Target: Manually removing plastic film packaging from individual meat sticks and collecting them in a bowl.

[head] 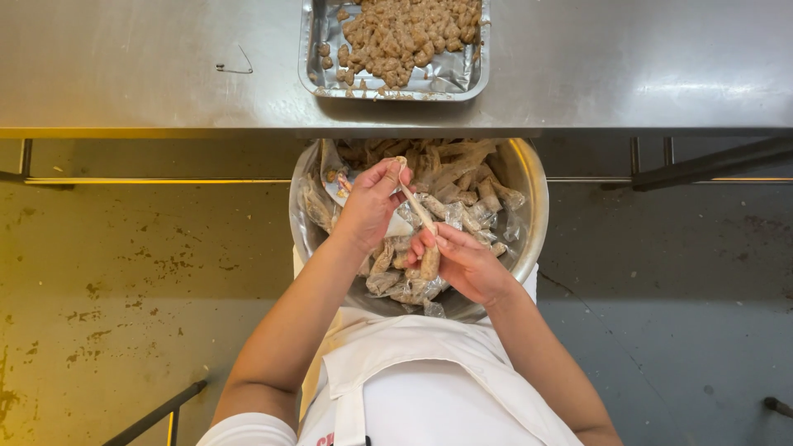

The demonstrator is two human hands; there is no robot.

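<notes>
Peeling a sausage (429, 261) out of its casing over a large metal bowl (533, 198) held in the lap, just below the edge of a steel table (165, 66). Left hand (369, 204) pinching the end of a pale casing strip (415, 206) between thumb and fingertips, pulled up taut; right hand (467, 263) closed around the sausage, fingers curled about its lower end. Best done with a steady, even pull along the length — not sideways — so the skin probably comes off whole. Bowl already holding many wrapped links (462, 186) and loose skins; foil tray (318, 49) of brown filling on the table, well apart.
</notes>
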